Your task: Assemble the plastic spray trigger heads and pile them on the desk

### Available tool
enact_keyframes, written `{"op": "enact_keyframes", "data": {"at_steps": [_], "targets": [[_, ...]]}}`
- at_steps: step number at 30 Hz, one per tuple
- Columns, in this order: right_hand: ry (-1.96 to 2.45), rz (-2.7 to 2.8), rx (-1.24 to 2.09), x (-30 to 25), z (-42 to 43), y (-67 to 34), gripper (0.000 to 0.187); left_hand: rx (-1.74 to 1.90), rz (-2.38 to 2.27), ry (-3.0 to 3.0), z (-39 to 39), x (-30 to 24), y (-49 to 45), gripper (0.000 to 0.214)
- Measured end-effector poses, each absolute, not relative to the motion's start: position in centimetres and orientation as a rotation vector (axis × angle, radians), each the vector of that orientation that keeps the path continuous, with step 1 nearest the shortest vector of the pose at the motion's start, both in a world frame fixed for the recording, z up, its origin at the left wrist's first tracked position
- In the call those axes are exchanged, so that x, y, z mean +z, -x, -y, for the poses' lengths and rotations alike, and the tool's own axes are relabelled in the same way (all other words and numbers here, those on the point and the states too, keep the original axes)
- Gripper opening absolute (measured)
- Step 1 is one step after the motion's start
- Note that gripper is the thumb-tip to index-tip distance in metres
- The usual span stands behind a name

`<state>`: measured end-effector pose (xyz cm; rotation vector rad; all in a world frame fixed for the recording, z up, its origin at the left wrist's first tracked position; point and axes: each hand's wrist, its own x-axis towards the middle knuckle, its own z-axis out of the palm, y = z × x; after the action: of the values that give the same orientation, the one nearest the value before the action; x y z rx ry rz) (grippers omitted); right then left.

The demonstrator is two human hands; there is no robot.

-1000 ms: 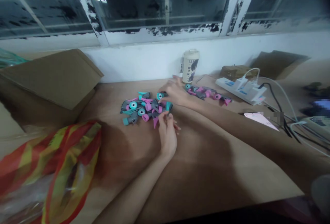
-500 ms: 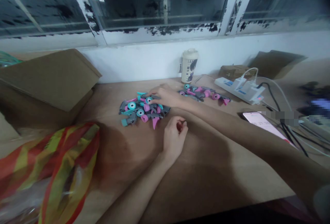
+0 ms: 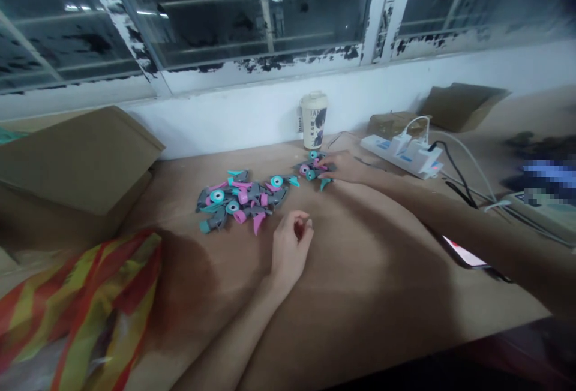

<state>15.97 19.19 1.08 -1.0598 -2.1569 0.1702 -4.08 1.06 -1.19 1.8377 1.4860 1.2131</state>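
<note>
My right hand (image 3: 345, 167) is over the smaller heap of plastic pieces (image 3: 309, 170), its fingers bent down onto them. Under the fingertips shows a small piece with a teal tip (image 3: 326, 183), partly hidden by the fingers. My left hand (image 3: 291, 247) rests on the table in front of the larger heap of plastic pieces (image 3: 243, 198), thumb and fingers curled together. Whatever is inside that curl, if anything, cannot be made out. The pieces are grey with pink or teal rings and pointed tips.
A printed coffee cup (image 3: 314, 121) stands by the wall behind the smaller heap. On the right are a power strip (image 3: 402, 154) with cables and a phone (image 3: 465, 254) partly under my right forearm. A cardboard box (image 3: 81, 163) and a striped bag (image 3: 85, 301) lie left.
My right hand has moved from the larger heap rightward to the smaller one, where a teal-tipped piece now shows under its fingers. My left hand keeps its curled pose. The view has shifted slightly.
</note>
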Motion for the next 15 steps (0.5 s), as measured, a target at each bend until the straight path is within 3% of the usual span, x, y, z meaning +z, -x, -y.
{"op": "enact_keyframes", "data": {"at_steps": [10, 15], "targets": [[1.258, 2.448, -0.013, 0.9, -20.3, -13.3, 0.034, 1.194, -1.510, -1.941, -0.8, -1.1, 4.0, 0.011], [1.273, 2.444, -0.072, 2.0, -18.7, -12.6, 0.027, 1.198, -1.516, -1.972, -0.8, -1.0, 4.0, 0.010]]}}
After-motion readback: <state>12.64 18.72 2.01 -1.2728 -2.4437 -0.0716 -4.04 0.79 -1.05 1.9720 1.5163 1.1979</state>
